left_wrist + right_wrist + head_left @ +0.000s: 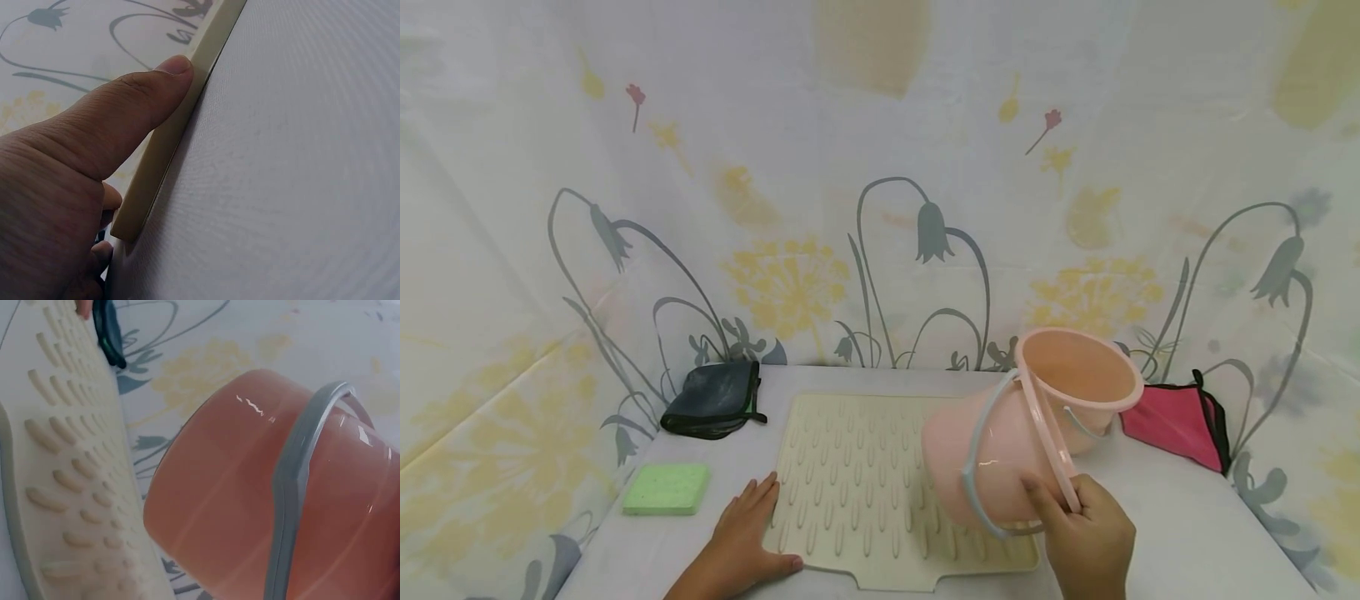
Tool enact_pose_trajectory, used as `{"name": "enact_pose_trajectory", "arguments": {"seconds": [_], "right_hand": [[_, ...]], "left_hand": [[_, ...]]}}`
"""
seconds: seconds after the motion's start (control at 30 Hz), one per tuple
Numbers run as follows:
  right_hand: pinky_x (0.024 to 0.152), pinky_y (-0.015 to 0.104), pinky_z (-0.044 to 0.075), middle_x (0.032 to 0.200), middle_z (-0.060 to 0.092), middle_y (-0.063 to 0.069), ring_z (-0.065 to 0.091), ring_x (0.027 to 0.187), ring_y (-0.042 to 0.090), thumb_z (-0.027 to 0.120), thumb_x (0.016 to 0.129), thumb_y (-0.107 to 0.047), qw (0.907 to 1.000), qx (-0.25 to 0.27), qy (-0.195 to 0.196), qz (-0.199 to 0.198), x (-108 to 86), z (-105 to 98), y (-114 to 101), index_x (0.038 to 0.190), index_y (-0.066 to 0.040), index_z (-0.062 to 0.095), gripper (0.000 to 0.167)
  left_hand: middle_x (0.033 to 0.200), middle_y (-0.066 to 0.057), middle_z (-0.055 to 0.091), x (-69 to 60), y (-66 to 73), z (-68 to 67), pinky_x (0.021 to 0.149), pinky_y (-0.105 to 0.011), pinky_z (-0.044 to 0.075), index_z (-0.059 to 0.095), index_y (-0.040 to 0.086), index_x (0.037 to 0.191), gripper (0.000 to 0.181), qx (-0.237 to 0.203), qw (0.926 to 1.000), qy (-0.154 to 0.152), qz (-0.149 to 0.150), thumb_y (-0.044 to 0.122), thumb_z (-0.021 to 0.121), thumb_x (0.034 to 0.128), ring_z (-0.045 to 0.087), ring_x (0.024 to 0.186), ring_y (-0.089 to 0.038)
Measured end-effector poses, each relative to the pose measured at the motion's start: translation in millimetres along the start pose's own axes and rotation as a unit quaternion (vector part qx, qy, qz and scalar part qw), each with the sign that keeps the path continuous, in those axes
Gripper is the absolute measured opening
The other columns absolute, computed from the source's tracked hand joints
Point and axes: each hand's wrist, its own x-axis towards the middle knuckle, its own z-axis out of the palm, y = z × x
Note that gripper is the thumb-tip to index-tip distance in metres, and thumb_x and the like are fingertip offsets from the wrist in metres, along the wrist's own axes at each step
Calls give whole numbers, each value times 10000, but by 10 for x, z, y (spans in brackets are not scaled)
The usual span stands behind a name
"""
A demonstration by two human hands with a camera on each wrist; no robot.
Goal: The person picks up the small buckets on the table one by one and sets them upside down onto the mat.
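A pink bucket (1000,458) with a pale grey handle is tilted above the right part of a cream ridged board (850,483); my right hand (1090,533) grips its rim, fingers curled round it. In the right wrist view the bucket (219,487) hangs beside the board (81,456), its handle down its side. My left hand (733,533) rests at the board's left edge, fingers stretched out. The left wrist view shows the left thumb (137,100) against the edge of the board (156,162). The right hand itself is out of the right wrist view.
Behind the held bucket stands a second pink bucket (1078,367). A red cloth with black trim (1176,421) lies at the right. On the left are a folded dark cloth (715,400) and a green sponge (666,489). A flowered curtain (880,167) hangs behind.
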Motion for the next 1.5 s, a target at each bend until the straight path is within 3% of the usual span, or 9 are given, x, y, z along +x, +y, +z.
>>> {"name": "enact_pose_trajectory", "arguments": {"seconds": [0.17, 0.33, 0.43, 0.63, 0.83, 1.1, 1.23, 1.37, 1.5], "right_hand": [[453, 192, 306, 517, 430, -63, 346, 506, 25, 966, 703, -77, 9995, 302, -12, -35, 29, 98, -1, 549, -122, 507, 485], [479, 161, 382, 563, 548, -70, 434, 526, 49, 944, 753, -94, 9972, 646, -146, 354, 36, 205, -6, 620, -65, 621, 350], [497, 165, 436, 608, 617, -81, 496, 555, 71, 923, 803, -146, 9932, 800, -325, 780, 37, 259, -8, 697, -38, 688, 279], [533, 200, 540, 761, 724, 23, 614, 629, 99, 845, 905, -245, 9752, 1250, -880, 1600, 42, 354, -23, 826, 31, 712, 316], [685, 163, 590, 1002, 756, 206, 700, 786, 30, 798, 946, -313, 9582, 1671, -1187, 1994, 33, 439, -35, 1019, 94, 713, 423], [699, 217, 604, 917, 755, -3, 712, 799, 131, 764, 971, -312, 9331, 2367, -1355, 2346, 29, 533, -45, 1086, 93, 707, 425], [709, 238, 616, 931, 750, -7, 730, 823, 132, 764, 969, -325, 9233, 2586, -1378, 2483, 39, 589, -52, 1148, 93, 699, 459], [703, 258, 627, 1018, 749, 115, 738, 823, 119, 771, 960, -357, 9220, 2554, -1397, 2554, 37, 639, -52, 1219, 71, 695, 506], [709, 250, 626, 1089, 731, 192, 733, 833, 87, 751, 976, -365, 9217, 2450, -1542, 2581, -14, 662, -16, 1264, 72, 674, 529]], "left_hand": [[1658, -272, 332, 8, 2, 1, 1187, -761, 180, 405, -96, 1549, 1280, 48, 10000, -39, -56, 628, 929, 634, 216, 1527, -587], [1662, -275, 321, 11, 5, -4, 1186, -762, 179, 394, -104, 1550, 1280, 66, 9999, -81, -63, 624, 927, 642, 214, 1526, -589], [1659, -282, 321, 1, 11, -8, 1185, -761, 182, 394, -113, 1546, 1265, 23, 10000, -61, -11, 614, 923, 655, 215, 1524, -590], [1637, -302, 344, -11, 5, -28, 1162, -779, 203, 408, -128, 1527, 1170, -6, 9997, 90, 208, 560, 902, 721, 242, 1501, -613], [1641, -293, 345, -2, 19, -51, 1178, -770, 182, 411, -119, 1532, 1099, -259, 9996, 66, 79, 511, 890, 770, 219, 1515, -602], [1630, -281, 369, 0, 66, -74, 1200, -747, 171, 414, -103, 1539, 972, -589, 9980, 112, -193, 469, 826, 870, 227, 1520, -587], [1629, -280, 369, 24, 115, -108, 1204, -724, 206, 411, -77, 1553, 942, -714, 9965, 115, -414, 484, 794, 900, 255, 1520, -565], [1652, -265, 310, 58, 200, -132, 1191, -701, 278, 427, 6, 1569, 856, -1022, 9926, 439, -497, 465, 769, 932, 290, 1525, -513], [1672, -227, 251, 81, 361, -104, 1170, -715, 307, 422, 92, 1584, 750, -1612, 9825, 886, -306, 387, 741, 973, 269, 1544, -486]]}}
